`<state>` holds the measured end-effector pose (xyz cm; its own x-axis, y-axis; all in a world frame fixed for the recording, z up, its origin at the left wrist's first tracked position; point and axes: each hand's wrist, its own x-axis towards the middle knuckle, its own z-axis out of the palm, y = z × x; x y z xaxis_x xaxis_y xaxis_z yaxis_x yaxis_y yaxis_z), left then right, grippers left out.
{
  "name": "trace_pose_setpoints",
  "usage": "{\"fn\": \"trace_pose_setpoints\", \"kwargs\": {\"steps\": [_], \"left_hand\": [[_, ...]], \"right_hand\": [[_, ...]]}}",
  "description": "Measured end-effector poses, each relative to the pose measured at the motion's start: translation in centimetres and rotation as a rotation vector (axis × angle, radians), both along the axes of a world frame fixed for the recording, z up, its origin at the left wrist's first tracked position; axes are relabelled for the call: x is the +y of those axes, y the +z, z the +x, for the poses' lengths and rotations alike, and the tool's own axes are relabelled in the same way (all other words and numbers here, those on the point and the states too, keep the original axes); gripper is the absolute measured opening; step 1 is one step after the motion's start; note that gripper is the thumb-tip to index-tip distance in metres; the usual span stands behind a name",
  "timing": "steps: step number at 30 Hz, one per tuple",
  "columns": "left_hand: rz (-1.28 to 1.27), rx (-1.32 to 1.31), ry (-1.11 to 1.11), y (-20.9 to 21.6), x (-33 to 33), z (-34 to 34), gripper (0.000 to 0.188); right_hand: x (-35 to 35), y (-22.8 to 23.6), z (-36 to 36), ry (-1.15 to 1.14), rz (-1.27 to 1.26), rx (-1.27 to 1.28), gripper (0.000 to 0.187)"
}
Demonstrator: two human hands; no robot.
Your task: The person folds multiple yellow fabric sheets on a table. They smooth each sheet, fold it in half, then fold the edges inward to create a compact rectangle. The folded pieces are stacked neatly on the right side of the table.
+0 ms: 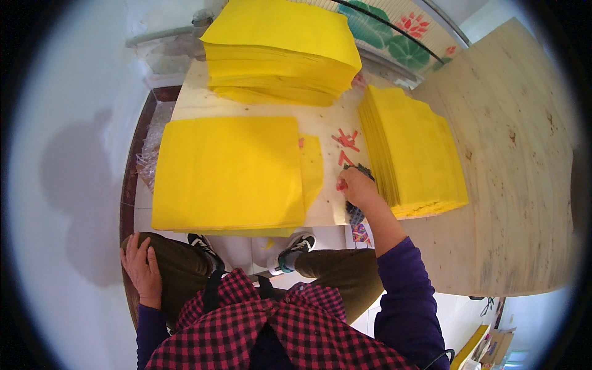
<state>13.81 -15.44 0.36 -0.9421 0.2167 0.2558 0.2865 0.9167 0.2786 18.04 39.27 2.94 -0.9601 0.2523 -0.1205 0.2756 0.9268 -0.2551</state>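
Observation:
My left hand (142,268) lies on my left knee with its fingers stretched out, holding nothing. My right hand (357,187) is at the near right part of the table, its fingers closed on a small red strip (341,184), mostly hidden by the fingertips. Under and beside that hand is a dark patterned object (356,214), partly covered, whose kind I cannot make out. Just beyond lie several loose red strips (347,140). Left of the hand is a flat stack of yellow fabric-like sheets (228,172), with another yellow sheet (313,172) jutting from its right side.
A tall yellow stack (280,55) stands at the table's far side. Another yellow stack (413,151), its sheets fanned, is close to the right of my right hand. A wide wooden board (505,172) extends on the right. A white wall (74,185) bounds the left.

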Motion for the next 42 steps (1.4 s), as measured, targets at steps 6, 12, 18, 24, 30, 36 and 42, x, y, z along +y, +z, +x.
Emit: {"fn": "trace_pose_setpoints", "kwargs": {"steps": [6,12,18,24,30,36,42], "left_hand": [[-0.016,0.010,-0.005,-0.2,-0.1,-0.1,0.027],[-0.022,0.015,-0.007,-0.3,0.0,-0.1,0.028],[-0.037,-0.001,0.000,-0.2,0.2,-0.2,0.029],[-0.052,-0.006,0.004,-0.1,0.3,-0.3,0.028],[-0.033,-0.018,0.016,-0.1,0.3,-0.2,0.028],[-0.047,-0.031,0.015,0.3,0.7,-0.4,0.029],[-0.038,-0.030,0.019,0.3,0.9,-0.4,0.028]], "right_hand": [[0.2,-0.4,0.1,-0.036,0.008,-0.090,0.009],[0.1,-0.3,0.2,-0.038,0.040,-0.021,0.007],[3.6,-0.4,-3.6,-0.248,-0.122,0.149,0.017],[5.2,-4.5,-8.0,-0.308,0.151,0.011,0.024],[4.6,-4.0,-7.7,-0.278,-0.074,0.050,0.035],[3.5,-3.6,-7.6,-0.349,-0.104,0.124,0.021],[5.1,-4.6,-8.1,-0.273,-0.198,0.282,0.017]]}}
